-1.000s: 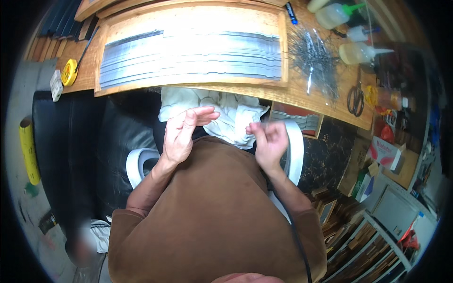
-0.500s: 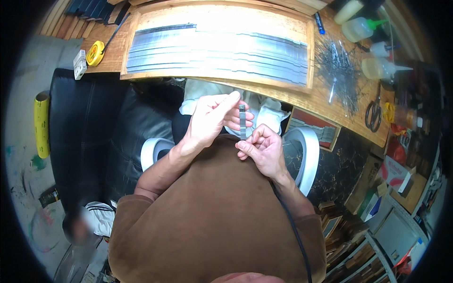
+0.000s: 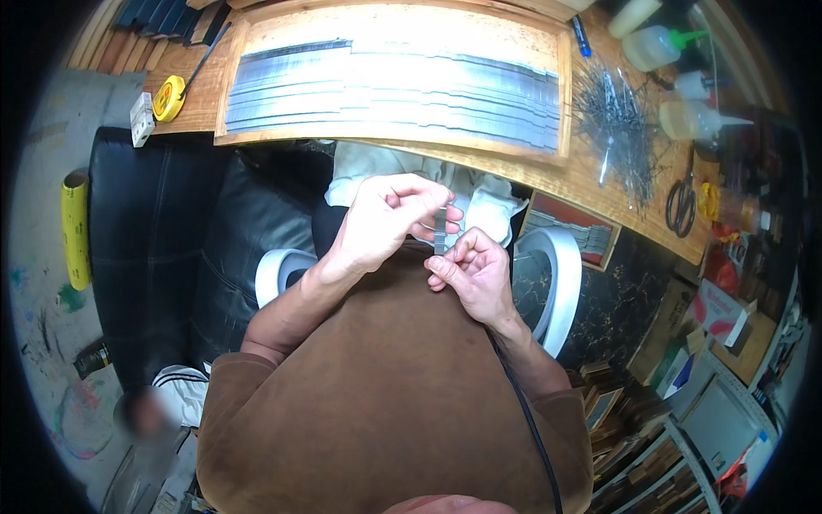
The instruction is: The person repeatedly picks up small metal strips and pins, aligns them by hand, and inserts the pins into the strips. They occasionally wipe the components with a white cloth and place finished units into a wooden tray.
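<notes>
Left grip (image 3: 387, 218) and right grip (image 3: 476, 272) pinch a slim strip (image 3: 440, 232) — grey, banded lighter and darker.

Downward fisheye view from head height

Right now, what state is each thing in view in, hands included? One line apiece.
Grey strip: held up, upper end covered
Left hand: curled at the strip's upper end, grip unclear
Right hand: pinching the lower end
Wooden tray: open, holding rows of grey strips
Thin dark pieces: heaped loose
Scissors: lying down, apparently closed
White cloth: crumpled
Yellow roll: rolled up
</notes>
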{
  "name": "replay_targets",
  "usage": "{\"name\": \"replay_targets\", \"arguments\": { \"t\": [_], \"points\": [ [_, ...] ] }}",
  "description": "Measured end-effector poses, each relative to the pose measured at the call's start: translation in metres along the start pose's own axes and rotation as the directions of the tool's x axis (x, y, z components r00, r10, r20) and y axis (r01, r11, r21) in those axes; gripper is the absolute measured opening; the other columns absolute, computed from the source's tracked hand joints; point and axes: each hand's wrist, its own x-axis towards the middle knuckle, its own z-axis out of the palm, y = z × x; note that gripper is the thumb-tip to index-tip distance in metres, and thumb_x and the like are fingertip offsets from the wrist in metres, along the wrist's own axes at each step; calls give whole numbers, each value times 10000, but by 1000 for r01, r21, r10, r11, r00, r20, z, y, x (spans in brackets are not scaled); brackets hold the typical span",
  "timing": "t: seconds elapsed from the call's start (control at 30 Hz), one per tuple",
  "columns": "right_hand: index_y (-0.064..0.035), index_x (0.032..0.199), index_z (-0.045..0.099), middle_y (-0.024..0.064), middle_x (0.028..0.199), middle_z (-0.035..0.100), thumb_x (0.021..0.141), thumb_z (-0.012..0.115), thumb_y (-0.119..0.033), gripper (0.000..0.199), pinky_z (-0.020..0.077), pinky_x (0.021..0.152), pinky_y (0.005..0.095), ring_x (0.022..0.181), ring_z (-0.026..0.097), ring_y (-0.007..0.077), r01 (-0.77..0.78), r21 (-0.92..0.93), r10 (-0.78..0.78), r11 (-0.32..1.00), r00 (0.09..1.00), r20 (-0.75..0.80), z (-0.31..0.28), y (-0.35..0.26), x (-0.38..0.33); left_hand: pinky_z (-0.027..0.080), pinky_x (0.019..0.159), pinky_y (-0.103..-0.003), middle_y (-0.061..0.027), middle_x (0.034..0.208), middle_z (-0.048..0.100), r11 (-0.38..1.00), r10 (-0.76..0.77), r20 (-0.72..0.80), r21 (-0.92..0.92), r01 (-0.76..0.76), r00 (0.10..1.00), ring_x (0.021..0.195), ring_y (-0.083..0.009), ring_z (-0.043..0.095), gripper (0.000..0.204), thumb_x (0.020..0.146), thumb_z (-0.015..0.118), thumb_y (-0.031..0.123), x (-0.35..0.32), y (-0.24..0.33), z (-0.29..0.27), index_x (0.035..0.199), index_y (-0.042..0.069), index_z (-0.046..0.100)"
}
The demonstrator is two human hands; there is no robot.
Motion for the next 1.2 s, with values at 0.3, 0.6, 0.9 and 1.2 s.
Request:
{"name": "replay_targets", "arguments": {
  "t": [0.3,0.6,0.9,1.2],
  "points": [
    [-55,894,493,74,813,694,955,756,59,293,622,636,256,702,714,116,42,-95,-48,995,997,-59,4,1,-2,604,733,-260,-145,1022,795,998,4,66,-70,1,998,901,-181,784,225,1040,657,144,7,-11,-10,1152,-33,738],
    [-56,896,496,71,809,696,960,756,48,288,621,643,253,703,714,113,36,-40,-38,999,999,-38,2,6,1,630,762,-299,-189,1034,792,971,-106,62,-209,117,992,915,-243,790,239,988,657,94,6,-6,-11,1158,-56,733],
    [-44,877,511,45,807,690,952,770,33,281,590,627,229,696,693,85,60,-150,-78,987,990,-119,7,9,-2,622,782,-312,-165,1003,793,999,-3,37,36,1,999,907,-246,789,237,1008,623,132,2,-8,-4,1125,-30,750],
    [-44,876,504,56,806,691,953,769,35,286,604,624,239,692,700,96,53,-92,-62,994,994,-94,5,10,-2,592,767,-262,-136,1010,791,997,-26,73,-71,31,997,930,-176,772,205,1013,655,100,3,-11,-4,1142,-30,747]
  ]
}}
